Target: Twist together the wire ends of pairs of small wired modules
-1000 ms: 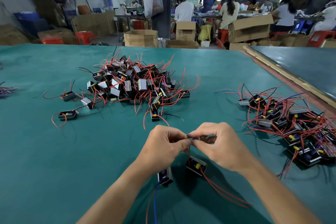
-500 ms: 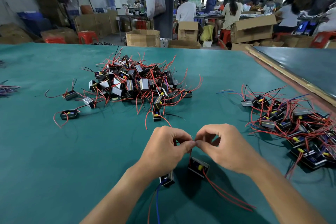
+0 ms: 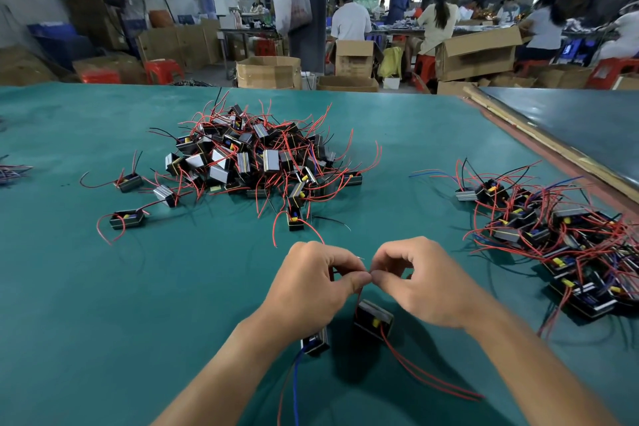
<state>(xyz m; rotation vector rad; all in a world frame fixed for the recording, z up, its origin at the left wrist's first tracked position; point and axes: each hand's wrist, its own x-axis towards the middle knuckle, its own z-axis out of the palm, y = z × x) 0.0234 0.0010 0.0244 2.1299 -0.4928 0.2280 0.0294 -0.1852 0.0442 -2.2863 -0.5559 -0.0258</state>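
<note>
Pinching the bare wire ends [image 3: 368, 274] between thumb and forefinger of the left hand [image 3: 311, 284] and the right hand [image 3: 425, 282], tip against tip, both clenched on that one join. Just below the grip, hanging or resting, cannot tell which: one small module [image 3: 373, 320] with two red leads trailing back toward the body on the right-hand side. Beside it, a second module [image 3: 315, 344], half hidden under the left wrist, with a blue lead running down from it. Cannot tell the number of turns already in the twist; too small, and covered by the fingertips. Looks like the middle of one pair rather than its end.

Judging progress by the heaps: well ahead of the grip, a big tangled pile [image 3: 256, 162] of modules with loose red leads, seemingly unjoined. Off to the left of that, a few strays [image 3: 127, 219] on the green table [image 3: 86, 322]. Well off to the right of the grip, a smaller, flatter heap [image 3: 560, 239], probably the finished pairs, though impossible to confirm any joins at that size. Reads as some way in, with most of the work left: finish this twist, set the pair aside to the right, reach forward for two more.
</note>
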